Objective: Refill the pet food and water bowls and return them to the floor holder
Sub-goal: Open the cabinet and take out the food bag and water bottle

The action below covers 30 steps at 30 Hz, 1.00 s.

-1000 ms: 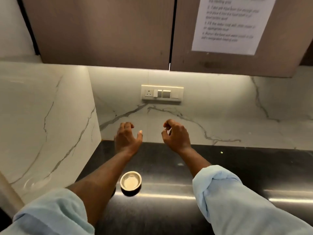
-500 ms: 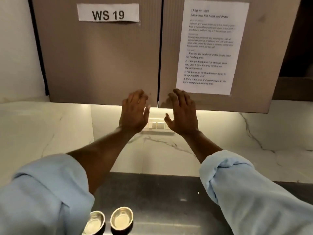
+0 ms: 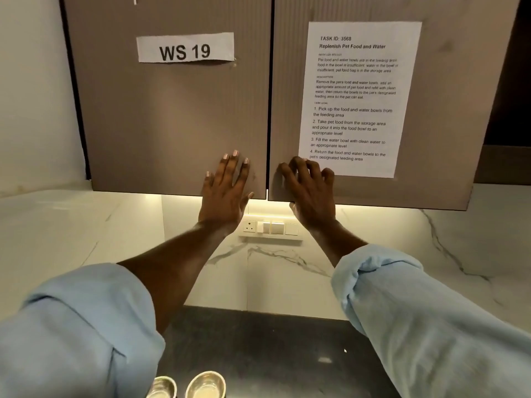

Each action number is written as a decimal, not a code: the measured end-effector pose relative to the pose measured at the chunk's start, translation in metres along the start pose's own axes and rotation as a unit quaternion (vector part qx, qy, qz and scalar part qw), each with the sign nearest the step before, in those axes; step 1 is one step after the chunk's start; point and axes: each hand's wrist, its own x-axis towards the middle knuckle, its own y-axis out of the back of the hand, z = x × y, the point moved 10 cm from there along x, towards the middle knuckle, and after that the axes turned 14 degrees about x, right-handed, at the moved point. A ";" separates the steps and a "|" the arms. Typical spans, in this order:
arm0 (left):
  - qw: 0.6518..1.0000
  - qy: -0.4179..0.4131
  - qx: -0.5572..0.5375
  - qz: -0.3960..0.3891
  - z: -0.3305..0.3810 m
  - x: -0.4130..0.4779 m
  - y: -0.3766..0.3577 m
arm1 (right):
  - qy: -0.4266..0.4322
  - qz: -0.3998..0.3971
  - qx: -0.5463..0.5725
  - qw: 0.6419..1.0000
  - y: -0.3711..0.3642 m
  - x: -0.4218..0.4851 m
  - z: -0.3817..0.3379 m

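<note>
Two small steel bowls (image 3: 205, 384) (image 3: 163, 386) stand side by side on the dark counter (image 3: 275, 354) at the bottom edge of the view, partly cut off. My left hand (image 3: 227, 191) lies flat with straight fingers against the lower corner of the left cabinet door (image 3: 172, 124). My right hand (image 3: 309, 191) rests with slightly bent fingers on the lower corner of the right cabinet door (image 3: 431, 182), its thumb below the door's bottom edge. Both doors are closed. Neither hand holds anything.
A "WS 19" label (image 3: 185, 48) is stuck on the left door and a printed task sheet (image 3: 356, 96) on the right. A switch and socket plate (image 3: 270, 227) sits on the marble backsplash (image 3: 287, 271) under the cabinets. A white wall (image 3: 34, 81) stands at the left.
Both hands rose from above the counter to the cabinet doors, and the view tilted up. The left hand now lies flat on its door.
</note>
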 end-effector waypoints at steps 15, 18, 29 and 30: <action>0.989 0.011 -0.029 -0.148 0.010 -0.004 0.016 | -0.014 0.073 0.009 0.997 0.070 -0.029 -0.032; 0.989 -0.006 -0.030 -0.147 0.008 -0.027 0.031 | -0.052 0.065 0.007 0.997 0.093 -0.040 -0.042; 0.987 -0.060 -0.086 -0.125 0.037 -0.092 0.076 | -0.239 0.166 0.059 0.955 0.200 -0.110 -0.031; 0.986 -0.068 -0.096 -0.119 0.046 -0.093 0.086 | -0.250 0.170 0.059 0.951 0.211 -0.118 -0.028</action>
